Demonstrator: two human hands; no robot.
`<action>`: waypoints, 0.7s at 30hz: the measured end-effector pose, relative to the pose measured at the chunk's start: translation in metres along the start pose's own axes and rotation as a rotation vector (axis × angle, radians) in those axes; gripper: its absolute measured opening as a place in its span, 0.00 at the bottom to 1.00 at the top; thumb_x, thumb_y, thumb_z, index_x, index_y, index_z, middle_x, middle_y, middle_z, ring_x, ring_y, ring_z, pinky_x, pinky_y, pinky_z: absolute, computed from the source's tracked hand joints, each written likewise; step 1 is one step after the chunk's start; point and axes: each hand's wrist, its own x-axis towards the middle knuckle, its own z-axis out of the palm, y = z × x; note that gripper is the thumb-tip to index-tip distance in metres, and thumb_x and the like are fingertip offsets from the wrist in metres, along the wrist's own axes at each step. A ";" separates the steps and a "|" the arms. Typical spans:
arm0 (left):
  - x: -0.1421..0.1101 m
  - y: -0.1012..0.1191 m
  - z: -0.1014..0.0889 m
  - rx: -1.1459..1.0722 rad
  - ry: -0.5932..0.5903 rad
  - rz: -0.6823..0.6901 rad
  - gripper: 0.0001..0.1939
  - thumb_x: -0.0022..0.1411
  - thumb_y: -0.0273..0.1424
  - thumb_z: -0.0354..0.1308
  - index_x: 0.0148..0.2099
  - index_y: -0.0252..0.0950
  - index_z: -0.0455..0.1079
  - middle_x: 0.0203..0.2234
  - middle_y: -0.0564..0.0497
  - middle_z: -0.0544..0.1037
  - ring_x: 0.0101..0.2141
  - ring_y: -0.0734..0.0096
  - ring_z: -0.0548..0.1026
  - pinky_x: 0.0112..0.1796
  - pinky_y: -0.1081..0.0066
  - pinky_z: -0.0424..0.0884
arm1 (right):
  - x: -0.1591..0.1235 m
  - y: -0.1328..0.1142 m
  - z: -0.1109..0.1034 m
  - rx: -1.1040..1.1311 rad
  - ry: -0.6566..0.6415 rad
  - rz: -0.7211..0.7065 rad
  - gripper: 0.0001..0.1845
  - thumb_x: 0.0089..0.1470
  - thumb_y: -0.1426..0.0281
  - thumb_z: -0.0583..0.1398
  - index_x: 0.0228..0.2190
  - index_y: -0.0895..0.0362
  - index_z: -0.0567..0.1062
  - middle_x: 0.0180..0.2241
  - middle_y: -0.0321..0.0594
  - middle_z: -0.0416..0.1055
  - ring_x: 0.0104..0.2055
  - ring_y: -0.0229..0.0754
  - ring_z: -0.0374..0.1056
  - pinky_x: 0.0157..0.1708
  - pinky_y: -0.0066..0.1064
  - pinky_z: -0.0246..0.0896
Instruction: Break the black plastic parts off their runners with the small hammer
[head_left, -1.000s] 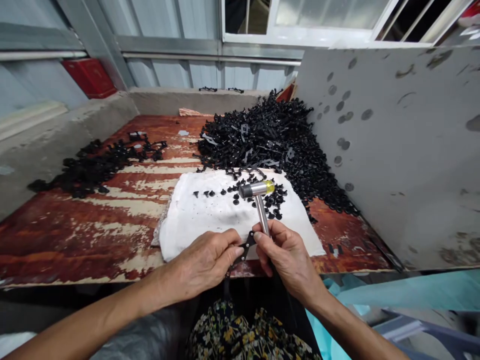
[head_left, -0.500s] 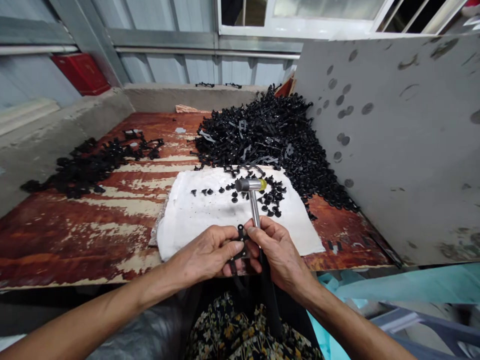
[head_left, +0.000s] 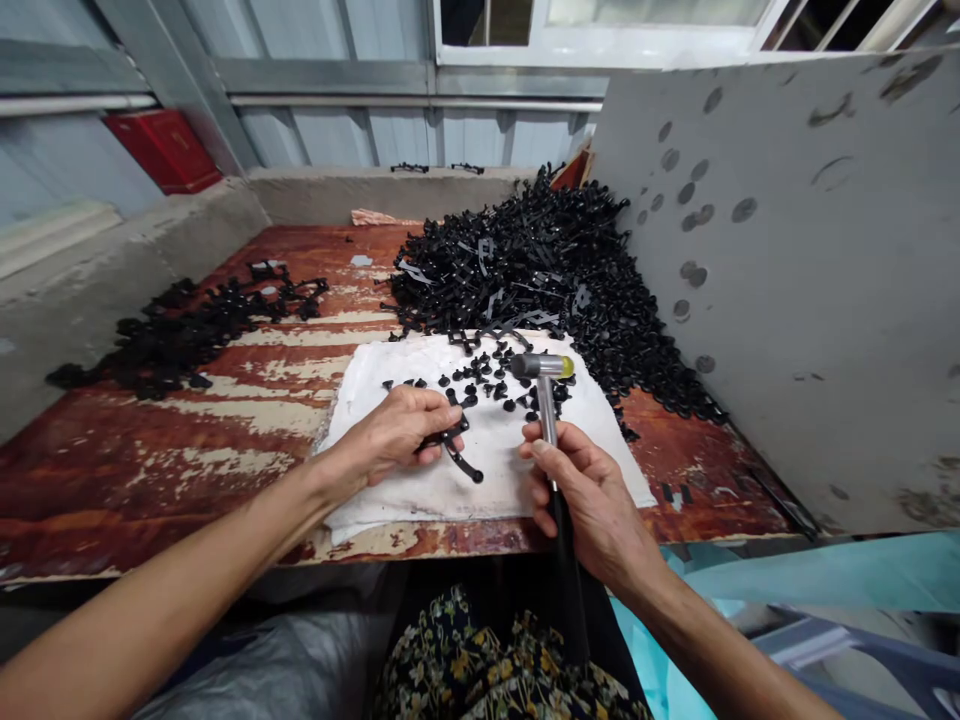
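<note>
My left hand (head_left: pixel 401 430) is closed on a black bracket (head_left: pixel 466 465) with curved arms and round ends, held over the white cloth (head_left: pixel 420 495). Part of the bracket is hidden by my fingers. In my right hand (head_left: pixel 581 475) is a small mallet (head_left: pixel 547 400), gripped where its metal neck meets the black handle. Its head points up, dark grey at the left end and yellow at the right. Several small black knobs (head_left: pixel 510 404) with round bases lie on the cloth behind both hands.
A large heap of black parts (head_left: pixel 517 260) covers the back right of the worn red table (head_left: pixel 247 480). At the left lies a smaller pile of black parts (head_left: pixel 172 335). An upright grey board (head_left: pixel 787 300) borders the right side; a concrete ledge (head_left: pixel 375 195) runs along the back.
My hands have moved apart. The left carried the bracket forward and left over the cloth; the right shifted right with the mallet.
</note>
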 end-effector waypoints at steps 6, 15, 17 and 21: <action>0.021 0.005 -0.001 -0.060 0.043 -0.058 0.12 0.58 0.24 0.58 0.23 0.29 0.67 0.19 0.48 0.76 0.10 0.87 0.60 0.10 0.83 0.47 | -0.001 -0.002 -0.007 0.034 0.032 0.006 0.19 0.44 0.59 0.67 0.36 0.56 0.71 0.20 0.27 0.65 0.14 0.28 0.52 0.09 0.19 0.49; 0.024 0.002 -0.004 -0.106 0.008 -0.068 0.11 0.56 0.25 0.62 0.23 0.28 0.68 0.19 0.47 0.76 0.10 0.88 0.60 0.10 0.84 0.48 | 0.000 0.000 -0.008 0.004 -0.011 0.040 0.18 0.47 0.60 0.65 0.38 0.56 0.71 0.19 0.26 0.63 0.14 0.29 0.52 0.10 0.20 0.49; 0.024 0.003 -0.003 -0.108 0.004 -0.074 0.11 0.55 0.26 0.63 0.23 0.28 0.68 0.19 0.48 0.75 0.10 0.88 0.59 0.10 0.84 0.47 | 0.000 0.001 -0.009 0.003 -0.018 0.045 0.18 0.47 0.59 0.65 0.38 0.56 0.71 0.19 0.26 0.63 0.14 0.29 0.52 0.10 0.20 0.49; 0.024 0.004 -0.003 -0.101 0.007 -0.092 0.12 0.55 0.27 0.63 0.22 0.29 0.68 0.14 0.51 0.71 0.09 0.87 0.58 0.10 0.84 0.46 | 0.000 0.002 -0.010 0.007 -0.039 0.048 0.17 0.48 0.60 0.65 0.38 0.55 0.71 0.19 0.26 0.63 0.14 0.28 0.52 0.10 0.19 0.49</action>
